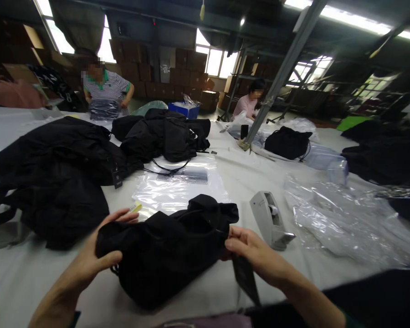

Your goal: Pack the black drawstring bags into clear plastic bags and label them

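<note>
On my feed the black bag [171, 255] sits at the near middle of the white bench [237, 175], just short of the near edge. To its left, a strip of bare cloth separates it from the heap of black bags [54, 173]; to its right, the grey-white tape dispenser [269, 221] stands close to my right hand [251, 248], so room there is narrow. Beyond the dispenser, clear plastic [348, 223] spreads toward the right. The widest open stretch I see runs from the dispenser to the metal post [285, 68] at the far side.

My left hand [89, 253] is wide, thumb and fingers around the bag's left end, holding it; my right hand is narrow, pinching its right end, with 1 dark flat strip [246, 275] hanging below.

I count 1 dispenser, 1 post, 1 blue box [184, 110] and 2 other people at the far side. The heaped bags overlap too much to count.
</note>
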The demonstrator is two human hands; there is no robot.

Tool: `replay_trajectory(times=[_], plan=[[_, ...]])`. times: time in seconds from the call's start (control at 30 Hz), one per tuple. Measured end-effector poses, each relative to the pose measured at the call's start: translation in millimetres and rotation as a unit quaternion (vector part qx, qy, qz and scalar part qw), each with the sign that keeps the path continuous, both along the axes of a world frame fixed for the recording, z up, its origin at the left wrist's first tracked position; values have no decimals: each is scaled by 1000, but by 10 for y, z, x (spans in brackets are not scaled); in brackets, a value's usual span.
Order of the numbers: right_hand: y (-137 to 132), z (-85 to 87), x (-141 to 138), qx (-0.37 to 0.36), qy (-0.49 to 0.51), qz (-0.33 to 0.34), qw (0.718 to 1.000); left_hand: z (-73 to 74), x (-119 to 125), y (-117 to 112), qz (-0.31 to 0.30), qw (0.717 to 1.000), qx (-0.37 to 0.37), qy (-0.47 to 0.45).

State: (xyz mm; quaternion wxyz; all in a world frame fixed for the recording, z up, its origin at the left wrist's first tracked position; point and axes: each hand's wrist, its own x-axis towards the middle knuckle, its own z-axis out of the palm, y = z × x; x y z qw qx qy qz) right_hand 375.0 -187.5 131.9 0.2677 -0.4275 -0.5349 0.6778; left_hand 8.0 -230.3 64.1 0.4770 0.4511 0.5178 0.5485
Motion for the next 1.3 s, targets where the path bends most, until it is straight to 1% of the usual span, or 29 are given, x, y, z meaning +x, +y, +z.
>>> replay_trajectory(times=[0.07, 0.1, 0.13, 0.17, 0.2, 0.23, 0.27, 0.3, 0.33, 0.37, 0.4, 0.53, 0.63, 0.7, 0.8, 0.93, 1.03, 1.13, 1.23, 1.3], plan=[[174, 325, 52, -44, 0, 57, 997, 441, 67, 117, -21, 998, 36, 44], [270, 464, 45, -54, -8, 88, 995, 656, 162, 184, -25, 994, 57, 88], [364, 583, 22, -57, -20, 116, 991, 848, 292, 249, -46, 987, 70, 134], [451, 679, -12, -53, -34, 136, 989, 1004, 445, 311, -67, 981, 87, 160], [527, 754, -47, -47, -47, 147, 987, 1118, 606, 369, -108, 974, 94, 177], [590, 809, -77, -41, -58, 151, 986, 1192, 759, 423, -155, 964, 95, 192], [637, 845, -95, -35, -62, 150, 986, 1231, 890, 474, -201, 953, 96, 205], [672, 867, -98, -32, -62, 145, 987, 1244, 989, 522, -244, 939, 96, 222], [695, 875, -84, -31, -59, 137, 988, 1244, 1049, 567, -274, 927, 96, 237], [711, 875, -57, -35, -54, 127, 990, 1239, 1070, 610, -288, 921, 94, 245], [722, 868, -20, -40, -46, 116, 991, 1237, 1056, 651, -290, 923, 84, 240], [766, 832, 120, -63, -15, 77, 995, 1267, 839, 815, -248, 958, 16, 141], [837, 848, 156, -56, -8, 57, 997, 1243, 714, 916, -244, 965, -7, 100], [906, 882, 168, -43, -13, 62, 997, 1187, 675, 959, -238, 967, -16, 86], [1025, 946, 198, -28, -36, 93, 995, 1090, 636, 1000, -221, 973, -27, 59], [1170, 989, 222, 23, -82, 115, 990, 1006, 568, 1039, -214, 975, -51, 31], [1241, 966, 190, 56, -136, 117, 982, 958, 516, 1057, -215, 974, -60, 32], [1282, 918, 135, 112, -191, 86, 971, 908, 481, 1060, -211, 974, -62, 46], [1290, 894, 111, 178, -215, 54, 959, 877, 476, 1057, -216, 972, -50, 75], [1272, 910, 128, 230, -228, 44, 945, 875, 484, 1057, -214, 971, -40, 94]])
